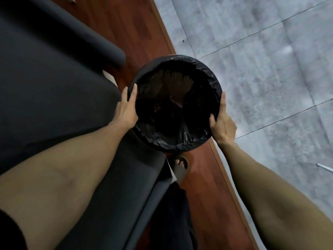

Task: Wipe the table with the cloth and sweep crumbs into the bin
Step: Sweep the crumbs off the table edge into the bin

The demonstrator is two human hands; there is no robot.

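I hold a round bin [174,103] lined with a black bag, my left hand [127,110] and right hand [223,121] each gripping its rim on opposite sides. It sits between a dark sofa [54,87] and a grey table [270,69], above the wooden floor [126,24].

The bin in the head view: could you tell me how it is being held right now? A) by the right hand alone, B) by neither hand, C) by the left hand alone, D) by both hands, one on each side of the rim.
D: the left hand and the right hand each grip opposite sides of the rim of the bin, which is lined with a black bag.
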